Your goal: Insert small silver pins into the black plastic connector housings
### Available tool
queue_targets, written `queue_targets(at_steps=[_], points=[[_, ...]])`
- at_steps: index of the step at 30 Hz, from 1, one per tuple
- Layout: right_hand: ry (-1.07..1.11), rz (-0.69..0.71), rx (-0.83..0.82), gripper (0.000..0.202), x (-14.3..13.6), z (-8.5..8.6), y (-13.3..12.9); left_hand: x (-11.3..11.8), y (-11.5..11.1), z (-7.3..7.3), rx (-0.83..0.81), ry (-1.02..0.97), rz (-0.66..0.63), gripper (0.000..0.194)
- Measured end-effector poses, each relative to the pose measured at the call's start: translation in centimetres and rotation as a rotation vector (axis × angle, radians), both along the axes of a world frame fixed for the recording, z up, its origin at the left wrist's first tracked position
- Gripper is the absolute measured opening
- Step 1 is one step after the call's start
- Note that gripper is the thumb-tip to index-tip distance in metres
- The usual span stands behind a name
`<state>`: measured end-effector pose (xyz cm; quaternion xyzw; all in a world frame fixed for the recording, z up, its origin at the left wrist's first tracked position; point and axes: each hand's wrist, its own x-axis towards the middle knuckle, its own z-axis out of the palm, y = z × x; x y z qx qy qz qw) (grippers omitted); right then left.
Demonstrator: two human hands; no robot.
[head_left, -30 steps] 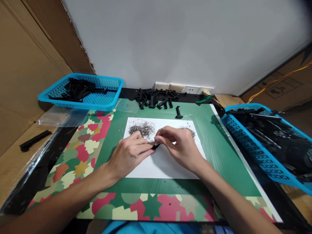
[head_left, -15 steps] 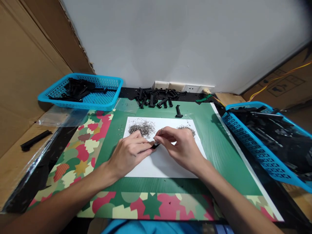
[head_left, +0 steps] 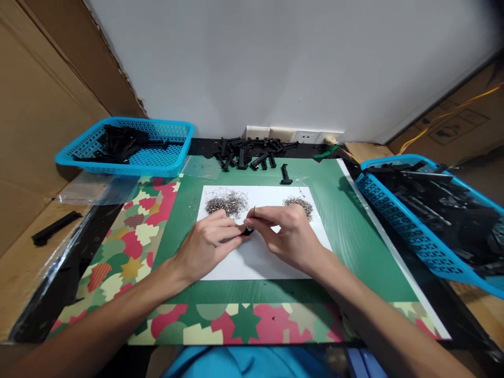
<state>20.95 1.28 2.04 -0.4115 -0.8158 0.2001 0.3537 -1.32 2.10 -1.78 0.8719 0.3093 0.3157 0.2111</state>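
Observation:
Over a white sheet of paper [head_left: 252,265], my two hands meet fingertip to fingertip. My left hand [head_left: 210,239] is closed around a small black plastic part [head_left: 248,231], mostly hidden by the fingers. At the end of that part, my right hand [head_left: 289,231] pinches something small; a thin metal piece [head_left: 253,211] seems to stick up by its fingertips. Just beyond my left hand lies a pile of tiny metal springs or wire pieces [head_left: 228,202]. A smaller pile of similar pieces [head_left: 298,205] sits behind my right hand.
Black plastic parts [head_left: 244,155] are heaped along the wall, with one single part [head_left: 285,175] standing apart. A blue basket [head_left: 157,170] of black parts is at left, another blue basket [head_left: 417,241] at right. One long black piece [head_left: 56,228] lies at far left.
The view has shifted slightly. My right fingertips have moved a little at the end of the black part; both hands stay together over the paper.

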Motion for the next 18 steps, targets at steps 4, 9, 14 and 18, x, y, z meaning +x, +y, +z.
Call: queue_targets(at_steps=[4, 9, 14, 18], points=[[0.052, 0.015, -0.017, 0.024, -0.1, -0.7, -0.3, 0.1, 0.1, 0.2, -0.042, -0.019, 0.026, 0.023], [0.191, -0.058, -0.018, 0.017, 0.6, -0.4, 0.2, 0.2, 0.2, 0.4, -0.038, -0.083, 0.087, 0.009], [-0.021, -0.029, 0.144, 0.029, 2.6, 1.2, 0.5, 0.1, 0.2, 0.2, -0.052, -0.171, 0.197, 0.024], [-0.337, 0.05, 0.202, 0.022, 3.3, 1.4, -0.5, -0.1, -0.1, 0.0, -0.023, -0.224, 0.181, 0.027]])
